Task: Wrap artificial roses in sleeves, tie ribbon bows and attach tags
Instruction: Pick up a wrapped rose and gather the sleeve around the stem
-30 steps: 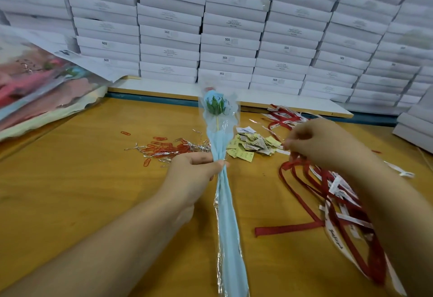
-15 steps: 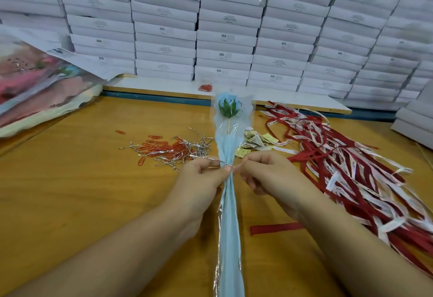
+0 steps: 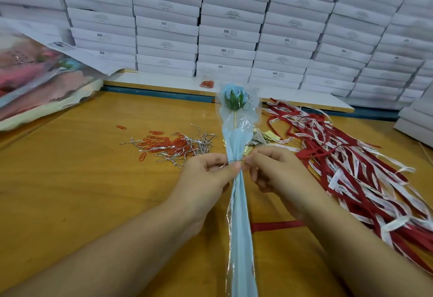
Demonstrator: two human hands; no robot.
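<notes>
A blue artificial rose (image 3: pixel 234 100) in a clear and light-blue sleeve (image 3: pixel 239 214) stands tilted over the wooden table (image 3: pixel 70 191). A thin wire twist tie (image 3: pixel 235 161) crosses the sleeve's gathered neck. My left hand (image 3: pixel 208 177) pinches the tie's left end against the sleeve. My right hand (image 3: pixel 271 170) pinches the tie's right end. Red and white ribbons (image 3: pixel 351 168) lie in a heap to the right. Small yellow tags (image 3: pixel 264 136) sit behind the sleeve, partly hidden.
Silver twist ties (image 3: pixel 194 144) and red paper clips (image 3: pixel 161 144) lie scattered at left centre. A plastic bag of wrapped flowers (image 3: pixel 39 81) lies at far left. Stacked white boxes (image 3: pixel 225 27) wall off the back. One red ribbon (image 3: pixel 276 225) lies under my right forearm.
My right hand left the ribbon heap, came to the sleeve's neck and now pinches the wire tie opposite my left hand. The rose has tilted slightly right.
</notes>
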